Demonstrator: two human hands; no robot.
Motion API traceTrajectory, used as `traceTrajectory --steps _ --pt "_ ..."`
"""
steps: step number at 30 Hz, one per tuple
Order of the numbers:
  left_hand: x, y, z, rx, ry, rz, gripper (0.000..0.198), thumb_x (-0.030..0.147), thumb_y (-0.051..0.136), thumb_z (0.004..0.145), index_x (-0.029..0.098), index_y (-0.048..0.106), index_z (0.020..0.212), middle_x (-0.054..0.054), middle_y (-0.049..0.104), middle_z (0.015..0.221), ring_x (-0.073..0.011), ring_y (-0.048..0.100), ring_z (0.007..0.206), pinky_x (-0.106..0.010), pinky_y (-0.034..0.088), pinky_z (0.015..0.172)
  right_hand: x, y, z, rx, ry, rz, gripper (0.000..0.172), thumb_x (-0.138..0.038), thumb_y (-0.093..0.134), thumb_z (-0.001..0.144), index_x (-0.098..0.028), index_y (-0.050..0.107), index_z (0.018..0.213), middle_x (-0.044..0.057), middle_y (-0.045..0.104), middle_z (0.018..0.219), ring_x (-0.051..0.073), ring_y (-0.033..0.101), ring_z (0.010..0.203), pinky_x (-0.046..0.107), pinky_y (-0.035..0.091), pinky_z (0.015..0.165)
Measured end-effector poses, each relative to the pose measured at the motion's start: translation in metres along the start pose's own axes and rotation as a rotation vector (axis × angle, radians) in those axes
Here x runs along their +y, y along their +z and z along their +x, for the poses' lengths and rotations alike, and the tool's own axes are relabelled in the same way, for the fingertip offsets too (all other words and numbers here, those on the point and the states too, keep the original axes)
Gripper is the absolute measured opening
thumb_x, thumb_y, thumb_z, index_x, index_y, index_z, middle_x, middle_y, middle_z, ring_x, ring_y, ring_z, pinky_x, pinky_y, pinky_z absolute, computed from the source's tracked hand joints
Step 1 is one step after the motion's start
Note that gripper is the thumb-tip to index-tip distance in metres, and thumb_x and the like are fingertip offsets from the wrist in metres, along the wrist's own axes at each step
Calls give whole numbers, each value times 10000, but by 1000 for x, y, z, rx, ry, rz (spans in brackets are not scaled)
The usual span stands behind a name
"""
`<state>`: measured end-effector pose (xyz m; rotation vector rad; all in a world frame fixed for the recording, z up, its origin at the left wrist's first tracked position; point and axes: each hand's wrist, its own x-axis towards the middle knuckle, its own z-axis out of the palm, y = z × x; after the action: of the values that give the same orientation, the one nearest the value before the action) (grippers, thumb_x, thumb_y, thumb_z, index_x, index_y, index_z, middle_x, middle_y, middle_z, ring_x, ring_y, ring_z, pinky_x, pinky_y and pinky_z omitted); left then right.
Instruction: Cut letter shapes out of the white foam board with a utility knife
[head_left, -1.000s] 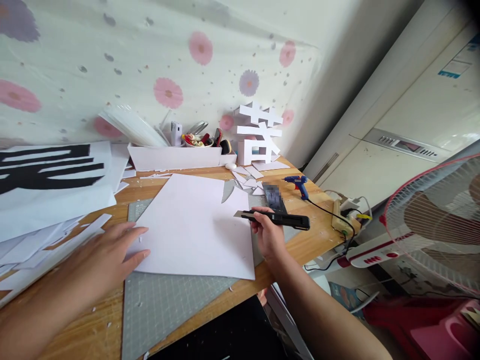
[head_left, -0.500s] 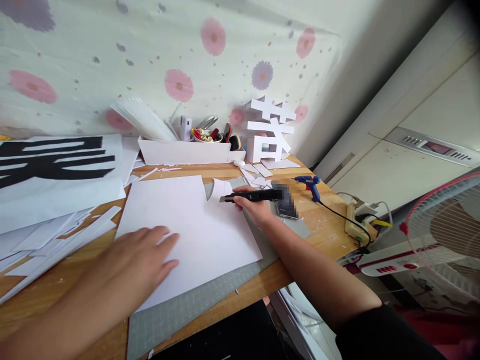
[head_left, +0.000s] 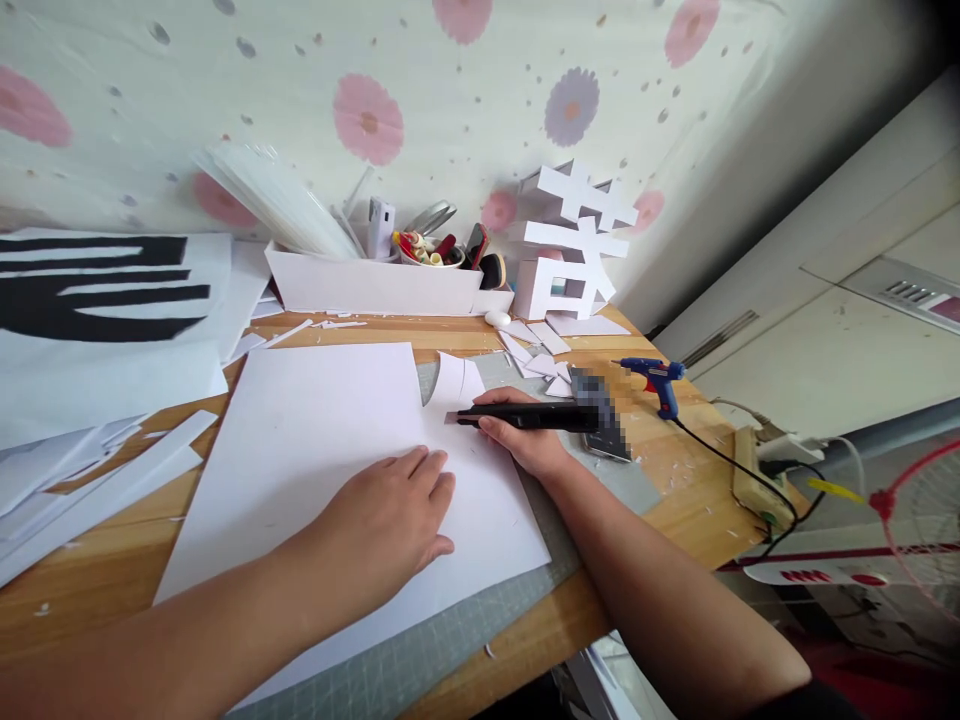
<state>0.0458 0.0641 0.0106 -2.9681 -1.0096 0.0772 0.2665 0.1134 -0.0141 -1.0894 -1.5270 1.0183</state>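
My left hand lies spread on a large white sheet, near its middle. Held in my right hand is a black utility knife, its blade pointing left over the sheet. The sheet has a curved notch in its far edge, beside a curved tab. Under the sheet a grey-green cutting mat shows along the near and right sides. Whether the blade touches the sheet cannot be made out.
A blue glue gun and a power strip are at right. White paper scraps lie near a standing white character. Behind the sheet is a white tray of tools. Black-printed paper lies at left.
My left hand has moved right and farther onto the sheet, closer to the knife, and now rests there. The whole view has shifted a little. My right hand still holds the knife.
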Motion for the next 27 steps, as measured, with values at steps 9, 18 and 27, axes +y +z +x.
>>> traceTrajectory --steps 9,18,27 --pt "-5 15 -4 279 81 93 445 412 740 852 80 730 1148 -222 706 1258 -362 686 1142 -436 608 866 4 -7 3 -113 -111 -147 199 -360 725 833 -239 707 991 42 753 991 204 701 928 370 573 867" --pt "-6 14 -2 356 78 102 408 388 807 779 126 764 1089 -174 740 1217 -322 721 1084 -398 634 827 4 -8 1 -93 -157 -224 182 -343 701 867 -240 691 1017 40 766 1002 197 720 918 358 593 858" --pt "-6 15 -3 360 79 94 374 369 783 799 133 763 1089 -176 736 1222 -322 724 1080 -395 642 807 3 -8 1 -114 -170 -278 187 -352 690 879 -236 683 1026 44 766 1000 192 724 901 342 596 833"
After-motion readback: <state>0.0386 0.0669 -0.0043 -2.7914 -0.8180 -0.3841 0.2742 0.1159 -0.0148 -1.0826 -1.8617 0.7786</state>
